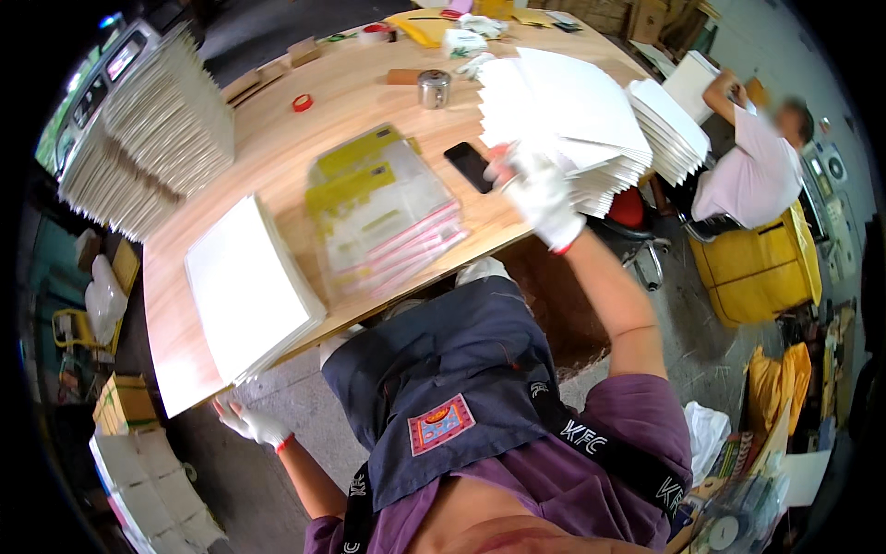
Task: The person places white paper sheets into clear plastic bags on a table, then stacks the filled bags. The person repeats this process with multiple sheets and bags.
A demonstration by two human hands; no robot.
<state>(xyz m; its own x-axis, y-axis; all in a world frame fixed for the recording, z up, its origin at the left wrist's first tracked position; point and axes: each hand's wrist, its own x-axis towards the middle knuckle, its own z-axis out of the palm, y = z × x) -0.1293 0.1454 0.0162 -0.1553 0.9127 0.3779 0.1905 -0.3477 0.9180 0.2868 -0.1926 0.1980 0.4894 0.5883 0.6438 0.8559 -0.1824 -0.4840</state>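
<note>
My left hand [251, 425], in a white glove with a red cuff, hangs off the table's front left corner with its fingers apart and nothing in them. Just beyond it lies a neat stack of white sheets [247, 286]. My right hand [543, 196], gloved the same way, is raised over the table's front edge, its fingers smeared by motion. Beside those fingers lies a black phone [469, 167], and close by on the right a large fanned pile of white sheets [563, 106]. Between my hands sits a stack of clear plastic bags [383, 208] with yellow-green and pink printing.
Tall stacks of sheets [171, 120] stand at the table's far left. A metal canister [433, 90], a red tape roll [302, 102] and a yellow envelope [420, 28] lie farther back. At right, a person in a pale shirt [752, 171] sits by a yellow bundle [757, 263].
</note>
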